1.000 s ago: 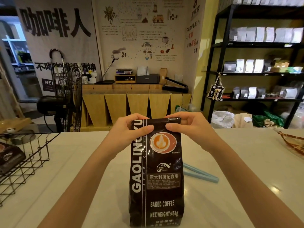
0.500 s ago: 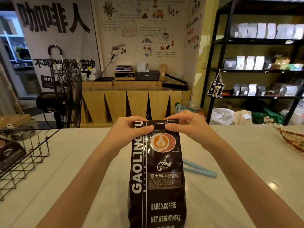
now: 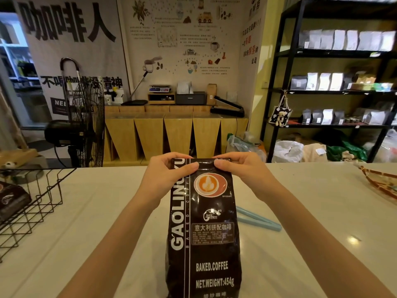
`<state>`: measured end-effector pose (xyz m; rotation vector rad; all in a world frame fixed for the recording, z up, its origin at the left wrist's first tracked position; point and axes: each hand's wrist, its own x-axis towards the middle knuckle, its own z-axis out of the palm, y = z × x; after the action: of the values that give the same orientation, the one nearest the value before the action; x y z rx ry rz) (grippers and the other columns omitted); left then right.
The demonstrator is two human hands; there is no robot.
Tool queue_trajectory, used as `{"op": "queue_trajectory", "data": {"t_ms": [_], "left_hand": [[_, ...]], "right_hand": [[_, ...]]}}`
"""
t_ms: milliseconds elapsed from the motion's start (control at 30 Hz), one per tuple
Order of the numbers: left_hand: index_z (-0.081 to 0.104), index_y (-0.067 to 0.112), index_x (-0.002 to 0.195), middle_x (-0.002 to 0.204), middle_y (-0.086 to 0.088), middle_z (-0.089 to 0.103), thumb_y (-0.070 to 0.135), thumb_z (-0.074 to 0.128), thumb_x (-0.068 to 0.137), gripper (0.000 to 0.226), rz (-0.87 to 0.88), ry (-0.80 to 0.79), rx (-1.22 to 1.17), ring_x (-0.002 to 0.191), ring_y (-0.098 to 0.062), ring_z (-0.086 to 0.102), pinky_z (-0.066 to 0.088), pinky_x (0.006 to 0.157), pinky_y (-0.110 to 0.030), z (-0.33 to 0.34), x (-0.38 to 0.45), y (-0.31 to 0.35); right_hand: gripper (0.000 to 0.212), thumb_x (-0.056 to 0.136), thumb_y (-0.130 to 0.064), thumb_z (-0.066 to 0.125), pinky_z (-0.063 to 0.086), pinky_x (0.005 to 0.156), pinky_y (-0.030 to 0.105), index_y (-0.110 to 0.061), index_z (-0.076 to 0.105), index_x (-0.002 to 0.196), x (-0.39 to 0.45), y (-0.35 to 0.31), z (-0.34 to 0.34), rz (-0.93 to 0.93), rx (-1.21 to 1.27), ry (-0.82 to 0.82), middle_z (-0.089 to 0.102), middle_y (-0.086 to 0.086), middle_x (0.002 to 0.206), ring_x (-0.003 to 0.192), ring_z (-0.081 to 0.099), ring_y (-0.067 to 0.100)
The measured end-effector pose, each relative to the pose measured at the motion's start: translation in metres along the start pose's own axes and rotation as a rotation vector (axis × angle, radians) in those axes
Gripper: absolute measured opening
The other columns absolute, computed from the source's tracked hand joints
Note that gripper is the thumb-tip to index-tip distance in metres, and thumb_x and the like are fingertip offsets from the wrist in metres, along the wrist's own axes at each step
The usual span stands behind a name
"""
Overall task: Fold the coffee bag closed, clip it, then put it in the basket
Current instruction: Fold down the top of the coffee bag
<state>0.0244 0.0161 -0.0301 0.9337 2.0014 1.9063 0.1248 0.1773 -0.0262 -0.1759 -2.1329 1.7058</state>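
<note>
While our left hand (image 3: 166, 179) and right hand (image 3: 240, 171) pinch the bag (image 3: 204, 233) top at centre frame, we should crease evenly. Then we reach the clip (image 3: 257, 219) lower right.

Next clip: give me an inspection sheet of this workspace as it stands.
Surface: pale counter, glossy.
Job's things: coffee bag upright at centre, top being folded; light blue clip lying right of and behind the bag; black wire basket at left, a dark bag already inside.
Clutter: woven tray at right edge.
Grippers: left hand and right hand each have a grip on the bag's top.
Cables: nothing seen on the counter.
Surroundings: fan, shelving with bags.
</note>
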Motion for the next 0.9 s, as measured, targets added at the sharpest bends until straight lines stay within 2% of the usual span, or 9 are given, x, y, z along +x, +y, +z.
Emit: {"op": "queue_trajectory", "data": {"t_ms": [200,400,467,533,633,733,800,900], "left_hand": [[0.066,0.016,0.084,0.072,-0.006,0.072,0.021,0.074,0.066,0.02,-0.034,0.007,-0.047,0.065,-0.021,0.071,0.057,0.06,-0.031,0.002,-0.002,0.0],[0.062,0.015,0.077,0.069,-0.005,0.071,0.02,0.071,0.07,0.012,-0.151,-0.026,-0.146,0.063,-0.02,0.069,0.056,0.066,-0.035,0.005,-0.005,0.0],[0.06,0.014,0.079,0.068,-0.004,0.07,0.02,0.068,0.074,0.011,-0.18,-0.028,-0.186,0.06,-0.018,0.068,0.056,0.062,-0.033,0.007,-0.006,0.001],[0.06,0.014,0.08,0.063,-0.001,0.07,0.024,0.065,0.077,0.011,-0.182,-0.009,-0.205,0.057,-0.016,0.068,0.056,0.058,-0.031,0.009,-0.007,0.001],[0.06,0.015,0.078,0.063,-0.002,0.07,0.033,0.059,0.08,0.018,-0.178,0.021,-0.204,0.058,-0.017,0.068,0.055,0.063,-0.034,0.011,-0.008,-0.001],[0.059,0.014,0.076,0.065,-0.005,0.068,0.03,0.057,0.082,0.017,-0.107,0.045,-0.181,0.055,-0.016,0.067,0.055,0.057,-0.031,0.011,-0.007,-0.001],[0.059,0.014,0.076,0.062,-0.004,0.068,0.027,0.058,0.082,0.015,-0.064,0.062,-0.159,0.054,-0.016,0.067,0.055,0.054,-0.03,0.012,-0.007,-0.001],[0.059,0.017,0.071,0.053,0.0,0.069,0.026,0.058,0.082,0.014,-0.05,0.086,-0.146,0.05,-0.015,0.067,0.055,0.052,-0.03,0.013,-0.007,-0.002]], "right_hand": [[0.01,0.082,-0.022,0.061,0.053,0.063,0.012,-0.016,0.069,0.081,-0.002,-0.002,-0.002,0.013,-0.026,-0.047,0.071,0.005,0.076,0.067,0.07,0.009],[0.008,0.082,-0.019,0.062,0.053,0.062,0.012,-0.016,0.068,0.078,0.001,0.003,0.002,-0.036,-0.022,0.015,0.07,0.004,0.075,0.068,0.069,0.01],[0.009,0.082,-0.016,0.063,0.052,0.06,0.011,-0.016,0.068,0.075,0.002,0.004,0.004,-0.052,-0.008,0.034,0.07,0.003,0.073,0.066,0.069,0.009],[0.01,0.081,-0.014,0.063,0.051,0.058,0.011,-0.017,0.068,0.072,0.003,0.005,0.005,-0.06,-0.001,0.048,0.07,0.003,0.071,0.063,0.069,0.008],[0.011,0.081,-0.014,0.064,0.052,0.057,0.01,-0.018,0.068,0.072,0.003,0.008,0.005,-0.074,0.004,0.074,0.07,0.002,0.069,0.061,0.068,0.008],[0.01,0.082,-0.019,0.061,0.052,0.059,0.01,-0.02,0.067,0.075,0.001,0.008,0.005,-0.079,-0.015,0.03,0.07,-0.003,0.068,0.064,0.069,0.008],[0.013,0.085,-0.024,0.057,0.052,0.065,0.012,-0.022,0.068,0.079,0.001,0.009,0.002,-0.043,-0.03,-0.034,0.072,-0.007,0.071,0.071,0.07,0.007],[0.03,0.092,-0.04,0.041,0.051,0.085,0.027,-0.026,0.067,0.094,0.003,0.016,-0.011,0.088,0.023,-0.063,0.073,-0.004,0.091,0.094,0.067,0.013]]}}
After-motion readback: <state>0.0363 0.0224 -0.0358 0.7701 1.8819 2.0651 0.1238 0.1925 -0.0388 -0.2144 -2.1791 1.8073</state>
